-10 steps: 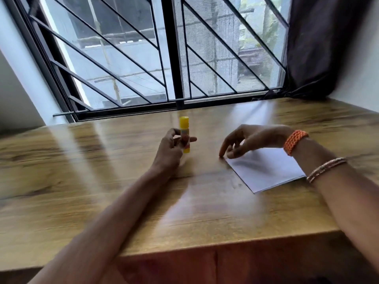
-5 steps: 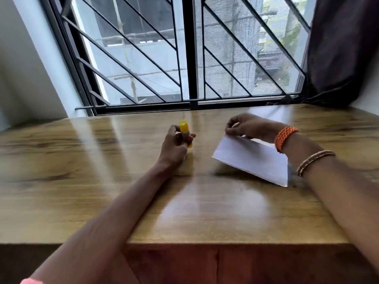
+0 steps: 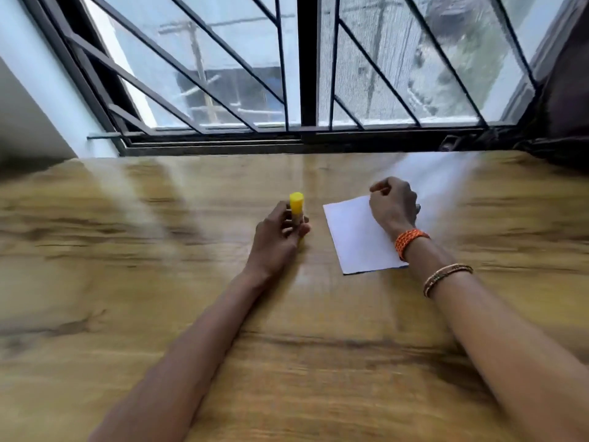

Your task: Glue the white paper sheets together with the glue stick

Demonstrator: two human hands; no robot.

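Observation:
A yellow glue stick (image 3: pixel 296 202) stands upright on the wooden table (image 3: pixel 127 282), its cap on. My left hand (image 3: pixel 277 236) grips its lower part with curled fingers and thumb. Just to the right lies the white paper (image 3: pixel 357 237), a small rectangle flat on the table; whether it is one sheet or more cannot be made out. My right hand (image 3: pixel 393 204) sits on the paper's far right corner with its fingers curled, seemingly pinching the edge there. The right wrist hides part of the paper's right side.
A barred window (image 3: pixel 306 74) runs along the far edge of the table. A dark curtain (image 3: pixel 561 90) hangs at the far right. A pale wall (image 3: pixel 35 100) stands at the left. An orange band and thin bangles circle my right wrist.
The paper has turned and now lies flat, squarer to me. My right hand stayed at its far corner. My left hand kept hold of the glue stick, now upright. The camera tilted down.

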